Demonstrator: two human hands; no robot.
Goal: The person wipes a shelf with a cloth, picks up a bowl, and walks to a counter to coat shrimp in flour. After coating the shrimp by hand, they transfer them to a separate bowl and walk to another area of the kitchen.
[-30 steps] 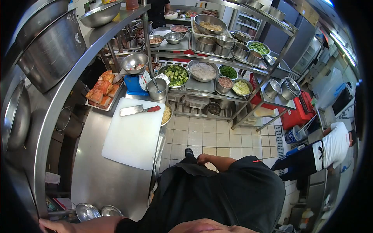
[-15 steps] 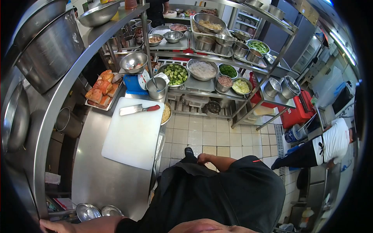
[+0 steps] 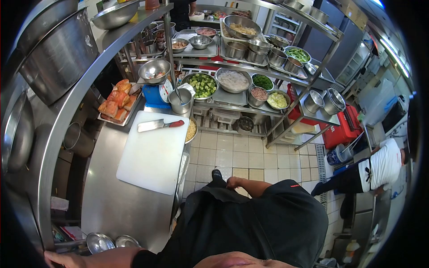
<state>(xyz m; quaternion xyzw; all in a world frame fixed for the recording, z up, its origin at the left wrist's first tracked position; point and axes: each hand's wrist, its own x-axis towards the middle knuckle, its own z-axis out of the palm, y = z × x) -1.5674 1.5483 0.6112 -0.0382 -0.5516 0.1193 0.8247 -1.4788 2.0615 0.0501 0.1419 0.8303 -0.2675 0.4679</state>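
At the bottom left edge, my left hand (image 3: 60,259) is against the lower end of the shelf frame (image 3: 41,196); most of its fingers are hidden. My right hand (image 3: 233,182) hangs beside my black apron, its fingers curled in, and anything inside them is too small to make out. On the steel table (image 3: 105,187) lies a white cutting board (image 3: 149,156). A cleaver (image 3: 151,125) with a red handle rests flat near the board's far end, apart from both hands. Behind the board stand a blue scale (image 3: 153,99) bearing a metal bowl, and a steel pot (image 3: 181,106).
A tray of orange-red meat pieces (image 3: 117,105) sits left of the scale. Racks ahead hold bowls of cut green vegetables (image 3: 202,85) and pale food (image 3: 233,80). Large steel pots (image 3: 62,58) stand on the upper left shelf. Another person (image 3: 380,165) in white is at the right.
The view has shifted very slightly. My left hand has slid a little left and stays at the shelf frame; my right hand looks unchanged.
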